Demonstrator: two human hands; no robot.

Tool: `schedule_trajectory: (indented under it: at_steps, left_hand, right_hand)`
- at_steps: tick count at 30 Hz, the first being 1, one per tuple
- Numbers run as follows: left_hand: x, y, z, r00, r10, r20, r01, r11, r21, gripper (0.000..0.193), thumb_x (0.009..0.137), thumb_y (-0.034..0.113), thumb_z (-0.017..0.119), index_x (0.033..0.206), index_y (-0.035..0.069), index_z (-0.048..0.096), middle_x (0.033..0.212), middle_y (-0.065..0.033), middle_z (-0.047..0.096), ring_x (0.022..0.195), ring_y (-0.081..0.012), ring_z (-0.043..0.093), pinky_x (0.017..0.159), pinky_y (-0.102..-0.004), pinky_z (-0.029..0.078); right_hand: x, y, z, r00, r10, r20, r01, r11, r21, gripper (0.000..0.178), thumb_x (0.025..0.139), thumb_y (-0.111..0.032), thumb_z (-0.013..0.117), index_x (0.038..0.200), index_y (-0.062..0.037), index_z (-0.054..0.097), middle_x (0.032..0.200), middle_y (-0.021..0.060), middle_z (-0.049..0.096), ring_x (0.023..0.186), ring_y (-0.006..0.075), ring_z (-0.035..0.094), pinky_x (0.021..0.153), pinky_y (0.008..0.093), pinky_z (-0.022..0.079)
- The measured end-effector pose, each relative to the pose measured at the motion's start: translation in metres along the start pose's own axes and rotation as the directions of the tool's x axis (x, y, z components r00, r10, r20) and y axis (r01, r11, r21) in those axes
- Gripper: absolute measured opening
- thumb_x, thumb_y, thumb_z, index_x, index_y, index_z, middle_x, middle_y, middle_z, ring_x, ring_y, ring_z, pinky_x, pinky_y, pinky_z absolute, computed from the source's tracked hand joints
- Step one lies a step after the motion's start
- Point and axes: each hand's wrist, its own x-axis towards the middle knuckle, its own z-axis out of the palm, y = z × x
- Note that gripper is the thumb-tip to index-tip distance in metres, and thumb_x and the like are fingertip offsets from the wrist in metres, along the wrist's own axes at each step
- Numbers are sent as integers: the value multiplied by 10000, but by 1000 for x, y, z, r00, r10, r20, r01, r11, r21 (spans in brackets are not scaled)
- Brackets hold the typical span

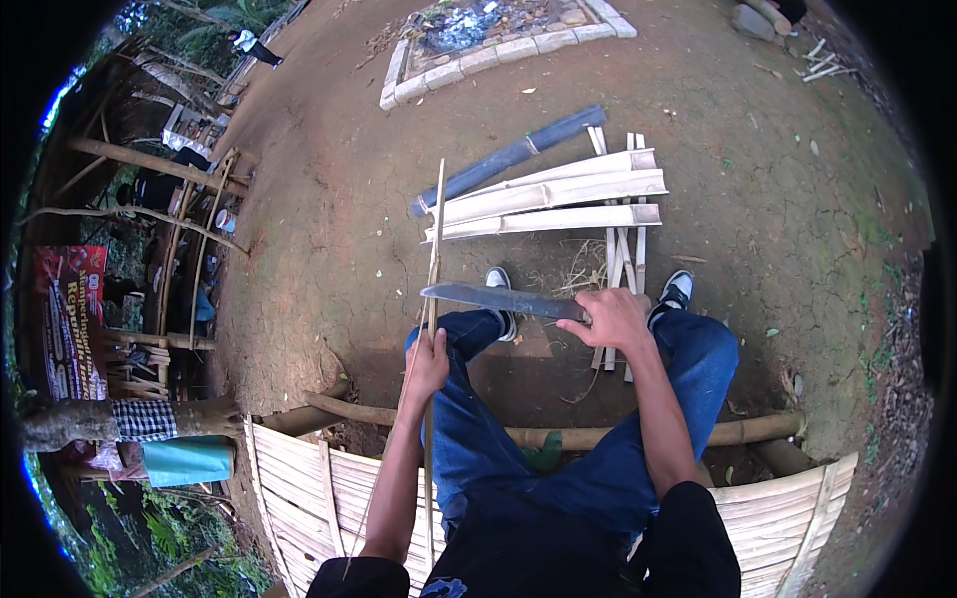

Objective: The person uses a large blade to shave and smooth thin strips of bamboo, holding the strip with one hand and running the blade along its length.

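Note:
My left hand [427, 361] is closed around a long, thin bamboo strip [440, 214] that stands nearly upright in the picture and runs down past my forearm. In my right hand [612, 317] is a machete [498, 298], its handle mostly hidden by my fingers. The dark blade points left, and its tip end meets the strip just above my left hand. Beyond my feet lie several split bamboo halves [558, 191], pale inner side up, beside a dark, uncut-looking bamboo pole [508, 159]. Narrow bamboo strips [639, 259] lie under the halves.
I sit on a slatted bamboo bench [768, 523] with a bamboo rail [733, 431] in front. Thin shavings [588, 269] litter the dirt between my shoes. A block-edged fire pit [469, 66] lies ahead. At left are a wooden shelter [164, 179], a red banner [72, 324] and a distant person [254, 46].

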Motion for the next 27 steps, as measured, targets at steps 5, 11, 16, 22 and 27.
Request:
schedule_trajectory:
  at_steps: [5, 11, 16, 22, 27]
  left_hand:
    - [-16, 15, 9, 990, 133, -45, -127, 986, 113, 362, 997, 279, 479, 849, -47, 529, 790, -324, 598, 808, -508, 601, 663, -561, 452]
    - [-8, -2, 9, 996, 83, -11, -83, 996, 39, 393, 999, 320, 483, 854, -42, 531, 754, -305, 591, 767, -498, 600, 635, -526, 448]
    - [-9, -9, 8, 997, -67, 33, 71, 984, -162, 380, 1013, 335, 480, 832, 2, 502, 610, -117, 508, 537, -245, 522, 480, -393, 404]
    - [-13, -24, 10, 996, 52, -75, -53, 999, -3, 390, 1007, 333, 473, 853, -21, 532, 671, -210, 554, 647, -372, 570, 566, -473, 427]
    - [-11, -23, 2, 1000, -6, -27, 6, 1000, -14, 412, 1001, 326, 470, 845, -48, 549, 760, -304, 599, 761, -502, 597, 654, -553, 438]
  right_hand:
    - [1, -13, 11, 1000, -18, 16, 17, 1000, 26, 605, 806, -634, 605, 830, -34, 682, 633, 173, 645, 630, 373, 658, 610, 469, 521]
    - [0, 0, 5, 1000, 21, -11, -21, 1000, 9, 590, 804, -622, 616, 811, -35, 672, 619, 169, 636, 612, 371, 647, 603, 471, 514]
    - [0, 2, 2, 995, 78, 60, -76, 996, -35, 614, 814, -637, 591, 823, -31, 686, 613, 168, 637, 614, 368, 651, 616, 469, 520]
    - [2, -5, 12, 994, 62, 89, -59, 998, -26, 628, 804, -654, 586, 841, -37, 695, 615, 167, 637, 613, 365, 652, 622, 468, 520]
    - [2, -5, 9, 996, 53, 66, -52, 999, -16, 628, 800, -654, 589, 854, -37, 696, 614, 171, 636, 609, 361, 652, 618, 471, 519]
